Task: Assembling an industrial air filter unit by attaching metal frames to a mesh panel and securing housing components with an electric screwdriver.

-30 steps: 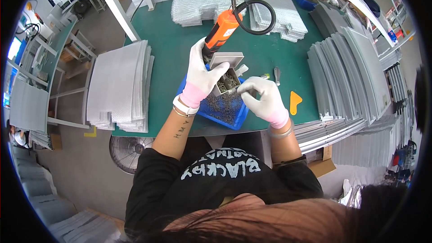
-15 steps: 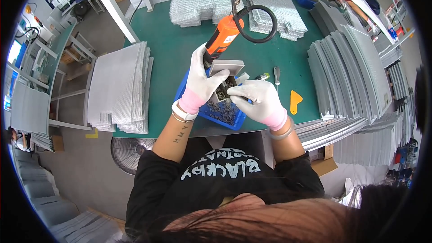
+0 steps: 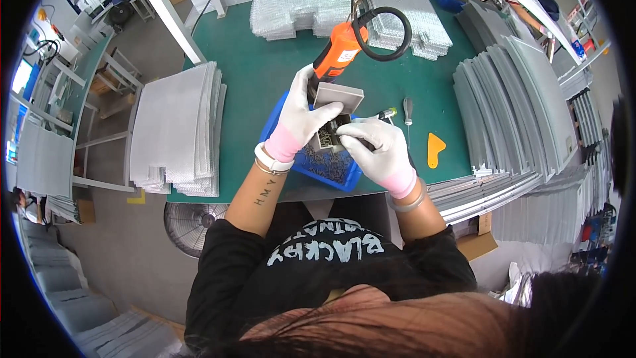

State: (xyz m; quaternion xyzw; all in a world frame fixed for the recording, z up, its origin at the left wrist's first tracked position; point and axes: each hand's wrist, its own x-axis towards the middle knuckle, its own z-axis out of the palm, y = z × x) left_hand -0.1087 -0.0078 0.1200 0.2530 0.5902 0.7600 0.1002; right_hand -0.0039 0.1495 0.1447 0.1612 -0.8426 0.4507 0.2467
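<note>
Both my hands wear white gloves with pink cuffs. My left hand [image 3: 296, 116] is closed round a small grey box [image 3: 340, 146], its thumb along the box's edge. The lid [image 3: 339, 97] stands raised, and small screws [image 3: 326, 134] lie inside. At the box's right side my right hand [image 3: 377, 151] has thumb and forefinger pinched together; whatever lies between the tips is too small to make out. Under the box sits a blue tray [image 3: 349, 185] full of dark screws [image 3: 328, 166]. An orange electric screwdriver [image 3: 338, 53] hangs just beyond my left fingers.
Right of my right hand lie a screwdriver [image 3: 408, 111] and a yellow scraper-like piece [image 3: 434, 150] on the green table [image 3: 245, 93]. Grey sheet panels stand stacked at left [image 3: 173, 126] and right [image 3: 517, 113]. Bubble-wrapped stacks [image 3: 298, 0] occupy the back.
The orange electric screwdriver has swung slightly right. The box has shifted a little right with my left hand. My right fingers have curled more and the hand has tilted.
</note>
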